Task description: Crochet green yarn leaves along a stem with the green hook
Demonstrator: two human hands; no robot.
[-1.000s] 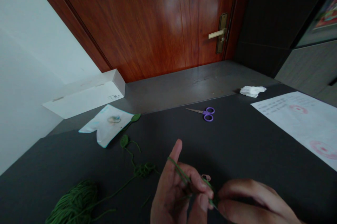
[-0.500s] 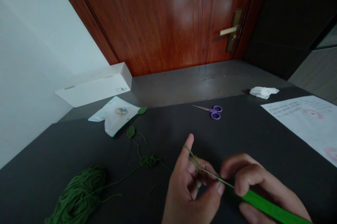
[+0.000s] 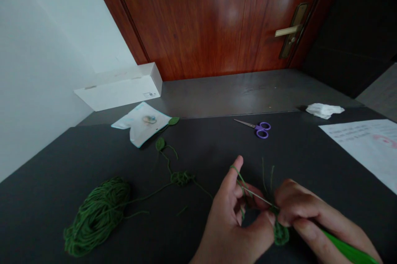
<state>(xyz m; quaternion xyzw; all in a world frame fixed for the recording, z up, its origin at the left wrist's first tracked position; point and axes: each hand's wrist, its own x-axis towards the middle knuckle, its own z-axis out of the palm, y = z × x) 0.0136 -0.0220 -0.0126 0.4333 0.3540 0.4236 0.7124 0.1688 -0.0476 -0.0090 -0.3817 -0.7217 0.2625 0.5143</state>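
Observation:
My right hand (image 3: pixel 313 210) is closed around a crochet hook (image 3: pixel 344 247) with a bright green handle. Its thin metal shaft points left toward my other hand. Between thumb and fingers, my left hand (image 3: pixel 232 218) pinches a small piece of dark green crochet (image 3: pixel 281 234), which hangs below the fingertips. A strand of green yarn (image 3: pixel 237 171) loops over the raised left index finger and runs to the hook. Two loose yarn ends stick up behind the work. At left lies a green yarn skein (image 3: pixel 96 214), its strand passing through a small tangle (image 3: pixel 181 178).
Purple-handled scissors (image 3: pixel 262 129) lie beyond my hands. Farther left are a crocheted leaf (image 3: pixel 160 144), another leaf (image 3: pixel 174 121) and a white plastic packet (image 3: pixel 145 125). A white box (image 3: pixel 120 90) stands against the wall. Crumpled tissue (image 3: pixel 324 110) and a printed sheet (image 3: pixel 362 140) lie right.
The view has shifted slightly. My right hand has turned and closed nearer the left fingertips, its fingers covering more of the hook. The crochet piece and two yarn ends now show.

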